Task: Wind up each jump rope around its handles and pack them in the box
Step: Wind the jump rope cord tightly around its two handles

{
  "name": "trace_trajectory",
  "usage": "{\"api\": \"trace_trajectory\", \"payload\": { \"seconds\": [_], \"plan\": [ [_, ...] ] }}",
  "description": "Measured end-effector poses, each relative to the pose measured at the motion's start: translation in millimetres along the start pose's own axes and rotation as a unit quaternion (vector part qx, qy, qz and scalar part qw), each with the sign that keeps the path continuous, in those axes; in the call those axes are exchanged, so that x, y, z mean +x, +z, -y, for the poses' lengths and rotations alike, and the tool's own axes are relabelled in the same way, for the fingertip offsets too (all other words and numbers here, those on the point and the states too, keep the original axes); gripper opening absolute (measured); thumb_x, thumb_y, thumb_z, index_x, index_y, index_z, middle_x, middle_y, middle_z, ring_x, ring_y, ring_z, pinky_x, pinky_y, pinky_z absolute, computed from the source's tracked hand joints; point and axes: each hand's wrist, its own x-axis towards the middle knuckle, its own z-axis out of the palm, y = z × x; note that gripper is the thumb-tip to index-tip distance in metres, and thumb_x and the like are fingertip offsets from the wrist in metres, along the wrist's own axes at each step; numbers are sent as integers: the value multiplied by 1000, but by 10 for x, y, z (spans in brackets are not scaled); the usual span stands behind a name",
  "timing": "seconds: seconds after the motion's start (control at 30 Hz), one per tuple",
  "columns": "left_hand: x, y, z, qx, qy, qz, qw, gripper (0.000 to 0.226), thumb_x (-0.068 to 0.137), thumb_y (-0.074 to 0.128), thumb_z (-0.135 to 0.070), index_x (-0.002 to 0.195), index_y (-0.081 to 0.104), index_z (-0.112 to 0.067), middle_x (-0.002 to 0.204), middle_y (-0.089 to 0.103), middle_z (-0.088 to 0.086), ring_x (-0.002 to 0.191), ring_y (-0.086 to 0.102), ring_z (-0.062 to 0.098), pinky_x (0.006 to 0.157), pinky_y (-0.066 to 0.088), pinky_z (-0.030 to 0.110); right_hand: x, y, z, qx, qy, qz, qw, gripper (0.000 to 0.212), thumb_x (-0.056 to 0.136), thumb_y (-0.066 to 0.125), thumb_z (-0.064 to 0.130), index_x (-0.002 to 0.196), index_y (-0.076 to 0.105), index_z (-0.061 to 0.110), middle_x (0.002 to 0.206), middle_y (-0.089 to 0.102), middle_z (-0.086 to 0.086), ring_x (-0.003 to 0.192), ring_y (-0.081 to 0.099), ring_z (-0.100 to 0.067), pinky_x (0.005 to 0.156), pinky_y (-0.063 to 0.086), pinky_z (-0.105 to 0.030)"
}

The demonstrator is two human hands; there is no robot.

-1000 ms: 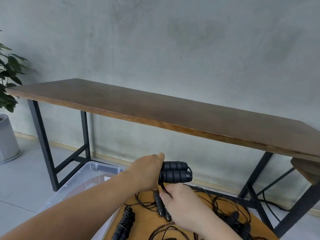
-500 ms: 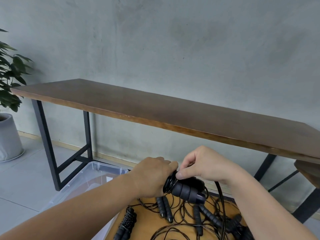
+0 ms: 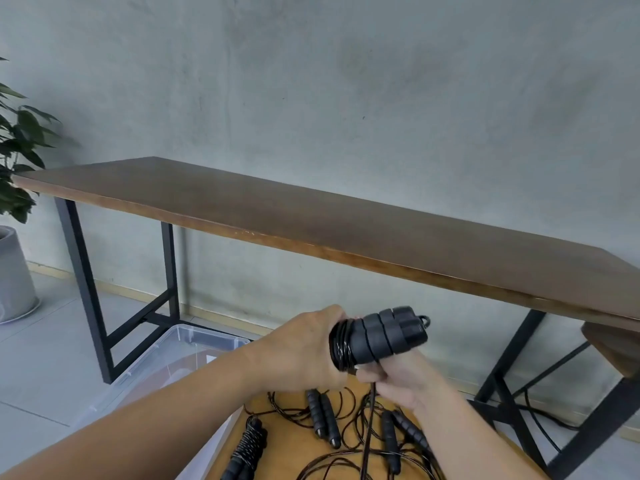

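left hand (image 3: 301, 351) grip: curled round paired handles (image 3: 384, 336) | right hand (image 3: 398, 375) grip: pinching loose rope (image 3: 367, 420) below them

Soft even daylight, faint shadows, mild wide-angle bending at edges, slight overall softness

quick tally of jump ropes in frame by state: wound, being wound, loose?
Wound jump rope lying on the small wooden surface: 1
Rope being wound, its paired handles gripped by the left hand while the right hand pinches the cord: 1
Loose handle pairs among tangled cord: at least 2; frame edge cuts off more
Total: at least 4 jump ropes
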Motion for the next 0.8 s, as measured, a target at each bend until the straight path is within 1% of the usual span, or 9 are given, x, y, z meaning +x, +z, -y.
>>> {"api": "trace_trajectory", "payload": {
  "seconds": [0.07, 0.13, 0.27, 0.37, 0.43, 0.53, 0.63, 0.7, 0.8],
  "plan": [
    [23, 1, 22, -14, -24, -19, 999, 40, 75, 74, -23, 100, 44, -29, 83, 56, -8, 68, 52, 4, 52, 38, 11, 14, 36, -160, -49, -9, -12, 999, 17, 95, 48, 10, 79, 55, 9, 59, 43, 1, 51, 23, -8, 49, 13, -24],
    [40, 32, 62, -5, -41, -18, 999, 49, 76, 75, -29, 111, 42, -28, 85, 57, -9, 71, 53, 4, 56, 38, 13, -3, 103, -283, -60, -17, -46, 997, 17, 99, 43, 8, 87, 55, 7, 60, 42, -1, 54, 16, -11, 51, 10, -26],
    [109, 97, 228, 107, -47, -37, 992, 72, 78, 72, -37, 139, 33, -34, 103, 62, -10, 87, 58, 12, 75, 46, 23, -91, 223, -482, -103, 2, -81, 991, 23, 104, 44, 21, 94, 57, 4, 62, 44, -1, 49, 21, -11, 46, 15, -25],
    [151, 135, 333, 205, -51, -35, 977, 63, 81, 68, -38, 135, 36, -35, 107, 62, -5, 93, 61, 19, 81, 52, 34, -159, 290, -538, -222, 12, -95, 970, 29, 106, 42, 26, 96, 64, 9, 61, 46, 2, 45, 27, -9, 45, 20, -25],
    [159, 168, 391, 257, -58, -37, 964, 54, 84, 64, -34, 131, 38, -32, 106, 59, -3, 94, 61, 21, 78, 51, 35, -197, 326, -528, -359, 12, -98, 928, 32, 104, 43, 31, 86, 64, 14, 62, 49, 2, 45, 35, -9, 49, 30, -28],
    [154, 190, 487, 319, -66, -40, 945, 48, 87, 61, -28, 130, 38, -31, 108, 57, -1, 97, 59, 22, 72, 47, 33, -276, 364, -428, -558, -11, -87, 825, 38, 101, 45, 35, 75, 58, 12, 66, 53, 0, 56, 45, -12, 59, 37, -29],
    [118, 231, 502, 356, -33, -29, 933, 49, 88, 62, -30, 130, 37, -31, 110, 56, 0, 100, 57, 22, 74, 48, 35, -388, 427, -161, -663, -39, -74, 744, 34, 99, 48, 28, 69, 59, 15, 61, 51, 5, 51, 43, -8, 48, 33, -17],
    [92, 241, 453, 368, 0, -16, 930, 52, 88, 63, -29, 133, 36, -32, 111, 54, -1, 101, 55, 22, 77, 47, 35, -431, 482, 22, -700, -50, -63, 710, 29, 96, 51, 26, 74, 68, 20, 65, 59, 6, 54, 50, -5, 48, 38, -16],
    [61, 231, 347, 409, 56, -3, 911, 53, 88, 61, -25, 134, 36, -30, 111, 51, 0, 101, 50, 21, 86, 43, 36, -396, 511, 227, -712, -69, -68, 696, 17, 88, 65, 31, 81, 78, 25, 74, 70, 8, 68, 64, -6, 61, 55, -22]
  ]
}}
